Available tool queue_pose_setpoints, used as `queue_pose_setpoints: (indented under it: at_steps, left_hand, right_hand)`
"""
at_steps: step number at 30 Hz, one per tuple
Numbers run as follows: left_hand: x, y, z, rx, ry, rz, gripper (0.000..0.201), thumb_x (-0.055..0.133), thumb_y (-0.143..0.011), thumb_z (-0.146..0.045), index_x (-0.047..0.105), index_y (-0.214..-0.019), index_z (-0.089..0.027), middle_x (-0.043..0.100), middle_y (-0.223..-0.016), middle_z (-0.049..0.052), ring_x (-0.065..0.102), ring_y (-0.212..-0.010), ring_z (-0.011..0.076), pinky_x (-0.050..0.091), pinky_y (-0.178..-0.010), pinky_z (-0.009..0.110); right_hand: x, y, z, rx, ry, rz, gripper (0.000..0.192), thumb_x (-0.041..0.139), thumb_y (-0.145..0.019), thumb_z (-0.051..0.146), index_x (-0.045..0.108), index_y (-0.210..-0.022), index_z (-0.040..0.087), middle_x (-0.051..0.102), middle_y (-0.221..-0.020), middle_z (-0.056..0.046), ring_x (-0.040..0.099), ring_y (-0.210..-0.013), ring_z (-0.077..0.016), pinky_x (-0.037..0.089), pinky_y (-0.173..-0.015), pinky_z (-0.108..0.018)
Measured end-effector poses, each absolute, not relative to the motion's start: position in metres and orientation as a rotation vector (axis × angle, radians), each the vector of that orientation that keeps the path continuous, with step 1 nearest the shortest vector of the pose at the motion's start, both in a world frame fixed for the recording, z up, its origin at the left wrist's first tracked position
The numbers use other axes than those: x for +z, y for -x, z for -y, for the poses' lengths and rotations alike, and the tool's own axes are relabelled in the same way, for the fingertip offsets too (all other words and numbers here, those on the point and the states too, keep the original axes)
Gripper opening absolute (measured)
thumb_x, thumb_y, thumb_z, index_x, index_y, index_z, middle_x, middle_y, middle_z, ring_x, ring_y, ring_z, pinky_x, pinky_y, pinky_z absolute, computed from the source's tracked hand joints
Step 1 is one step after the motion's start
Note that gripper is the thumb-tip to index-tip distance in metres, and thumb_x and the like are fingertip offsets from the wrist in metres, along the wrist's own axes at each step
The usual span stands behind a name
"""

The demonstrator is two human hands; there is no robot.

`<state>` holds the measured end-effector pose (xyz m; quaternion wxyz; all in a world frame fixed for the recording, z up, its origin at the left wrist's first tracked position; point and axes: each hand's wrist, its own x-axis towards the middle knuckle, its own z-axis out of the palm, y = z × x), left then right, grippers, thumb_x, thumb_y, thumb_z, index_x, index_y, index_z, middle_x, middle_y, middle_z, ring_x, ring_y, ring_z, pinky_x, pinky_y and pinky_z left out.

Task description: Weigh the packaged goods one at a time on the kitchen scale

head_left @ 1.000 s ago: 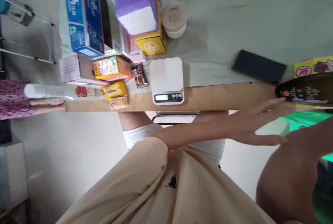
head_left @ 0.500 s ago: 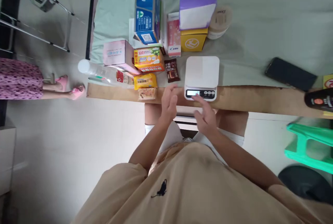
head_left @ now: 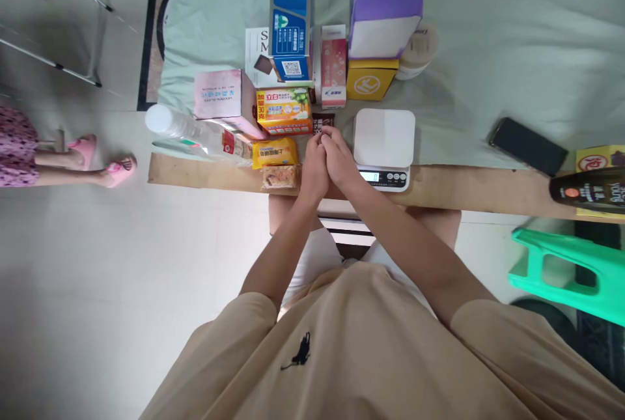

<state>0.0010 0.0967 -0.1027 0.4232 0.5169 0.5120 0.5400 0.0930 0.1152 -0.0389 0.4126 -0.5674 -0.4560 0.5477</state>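
Note:
My left hand point(head_left: 314, 165) and my right hand point(head_left: 340, 158) meet at the table's front, fingers closed and touching each other. They cover the lower part of a brown cocoa snack packet point(head_left: 323, 121); whether their fingers grip it is hidden. Just right of my right hand is a white kitchen scale point(head_left: 384, 138), its pan bare and its lit display point(head_left: 372, 177) partly behind my wrist. Left of my left hand lie a yellow soap packet point(head_left: 275, 153) and a clear-wrapped snack point(head_left: 280, 177).
Behind stand an orange box point(head_left: 284, 111), a pink box point(head_left: 219, 94), a blue toothpaste box point(head_left: 291, 16), a purple pack point(head_left: 387, 3) and a yellow box point(head_left: 370, 78). A clear bottle point(head_left: 195, 132) lies left. A phone point(head_left: 528, 145) and dark bottle point(head_left: 586, 191) lie right. A green stool point(head_left: 566, 247) stands below.
My right hand has left the scale's display and moved left to the cocoa packet. My left hand has moved slightly up to meet it. The view has shifted a little.

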Motion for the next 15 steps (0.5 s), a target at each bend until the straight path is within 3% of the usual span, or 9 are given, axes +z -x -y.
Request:
queue_pose_setpoints:
  at_steps: [6,11,15]
  left_hand:
    - [-0.074,-0.011,-0.069,1.339,-1.107,-1.425,0.058,0.044,-0.102,-0.073,0.058,-0.141,-0.033,0.063,-0.146,0.007,0.061,-0.143,0.0253,0.045,-0.131,0.047]
    - [-0.041,-0.024,-0.015,1.387,-1.173,-1.395,0.063,0.04,-0.103,-0.073,0.054,-0.148,-0.031,0.056,-0.159,0.008,0.051,-0.156,0.025,0.041,-0.135,0.047]
    - [-0.029,-0.038,0.006,1.387,-1.246,-1.358,0.061,0.037,-0.104,-0.069,0.053,-0.151,-0.033,0.051,-0.166,0.005,0.044,-0.162,0.0257,0.036,-0.138,0.047]
  right_hand:
    - [-0.025,-0.097,-0.093,1.4,1.36,1.118,0.034,0.053,-0.097,0.039,0.065,-0.124,0.022,0.07,-0.137,-0.01,0.061,-0.139,-0.0251,0.04,-0.134,-0.051]
    - [-0.003,-0.108,-0.048,1.382,1.306,1.112,0.036,0.052,-0.1,0.044,0.064,-0.128,0.025,0.063,-0.152,-0.008,0.037,-0.164,-0.0248,0.025,-0.141,-0.052]
    - [0.011,-0.131,-0.024,1.37,1.234,1.191,0.041,0.049,-0.1,0.043,0.061,-0.135,0.024,0.059,-0.157,-0.011,0.036,-0.166,-0.0241,0.029,-0.14,-0.049]
